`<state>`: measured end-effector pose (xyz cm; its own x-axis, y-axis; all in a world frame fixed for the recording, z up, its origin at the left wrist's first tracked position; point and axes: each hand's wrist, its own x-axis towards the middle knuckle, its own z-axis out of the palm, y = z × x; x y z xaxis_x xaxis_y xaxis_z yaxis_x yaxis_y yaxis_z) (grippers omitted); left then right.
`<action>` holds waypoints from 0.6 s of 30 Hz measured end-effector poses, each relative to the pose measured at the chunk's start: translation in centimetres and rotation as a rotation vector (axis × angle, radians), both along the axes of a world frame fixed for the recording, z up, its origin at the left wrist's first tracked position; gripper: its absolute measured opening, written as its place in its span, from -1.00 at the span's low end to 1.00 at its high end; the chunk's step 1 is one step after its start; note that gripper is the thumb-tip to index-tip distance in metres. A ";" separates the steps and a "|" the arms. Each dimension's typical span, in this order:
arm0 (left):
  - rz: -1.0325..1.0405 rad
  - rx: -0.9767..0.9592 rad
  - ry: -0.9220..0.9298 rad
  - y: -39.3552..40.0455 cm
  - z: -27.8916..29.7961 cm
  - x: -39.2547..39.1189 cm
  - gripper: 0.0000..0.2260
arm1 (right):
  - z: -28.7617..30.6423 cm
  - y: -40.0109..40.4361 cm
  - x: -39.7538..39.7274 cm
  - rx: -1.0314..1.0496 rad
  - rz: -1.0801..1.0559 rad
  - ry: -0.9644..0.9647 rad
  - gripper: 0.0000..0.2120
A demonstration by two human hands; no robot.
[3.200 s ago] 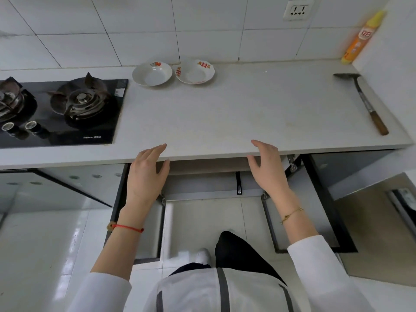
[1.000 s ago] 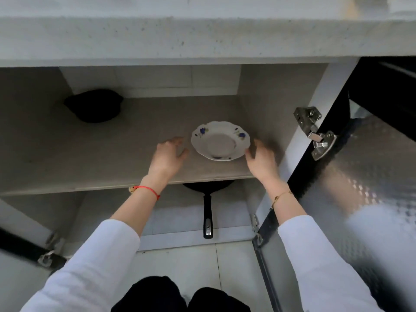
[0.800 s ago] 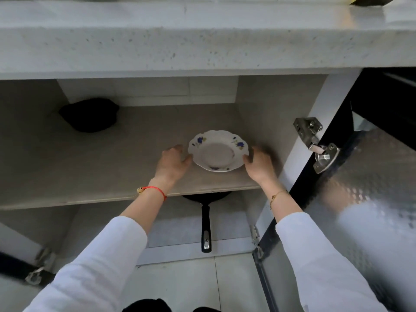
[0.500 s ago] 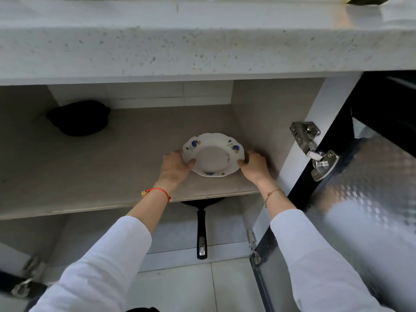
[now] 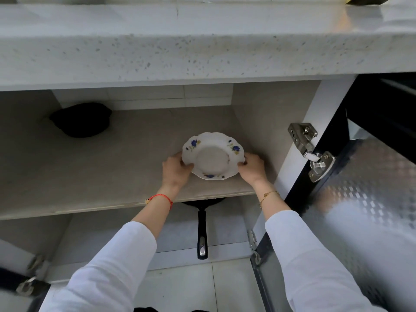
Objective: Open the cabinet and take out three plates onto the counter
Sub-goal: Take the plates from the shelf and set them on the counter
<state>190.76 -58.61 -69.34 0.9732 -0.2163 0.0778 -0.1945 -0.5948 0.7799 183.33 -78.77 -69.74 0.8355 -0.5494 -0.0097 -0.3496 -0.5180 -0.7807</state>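
surface point(image 5: 202, 52) runs across the top, overhanging the open cabinet point(image 5: 254, 113). inside, a shelf point(image 5: 90, 176) splits it into upper and lower compartments. plate point(image 5: 212, 156) sits over the right part of the shelf, near the front edge, close to the cabinet's right wall. left hand point(image 5: 174, 170) on the plate's left rim, right hand point(image 5: 252, 168) on its right rim. dark object point(image 5: 81, 119) at the shelf's back left, well apart from the plate. pan point(image 5: 202, 228) in the lower compartment, below the plate, handle toward the front. open door point(image 5: 360, 210) to the right, hinge point(image 5: 310, 152) on its upper inner edge. second door point(image 5: 20, 287) at lower left.
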 end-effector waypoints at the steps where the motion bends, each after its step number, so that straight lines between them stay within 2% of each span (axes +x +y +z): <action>1: 0.001 -0.001 -0.006 0.1 0.1 -0.3 -0.80 | 0.0 0.2 -0.3 0.004 0.003 -0.009 -0.79; 5: -0.003 0.025 0.001 1.3 0.2 -1.2 -0.76 | 0.1 1.0 -2.0 0.014 0.006 -0.011 -0.83; 9: 0.017 -0.066 0.038 3.2 0.4 -3.1 -0.70 | 0.1 2.8 -4.4 -0.001 0.010 -0.056 -0.82; 18: 0.045 -0.132 -0.059 9.1 2.8 -8.6 -0.66 | 1.7 7.4 -8.7 0.060 0.096 -0.234 -0.74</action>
<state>182.14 -49.50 -66.54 0.9747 -0.1567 0.1596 -0.2174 -0.4968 0.8402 174.63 -71.33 -68.08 0.8670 -0.4720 0.1600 -0.1075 -0.4907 -0.8647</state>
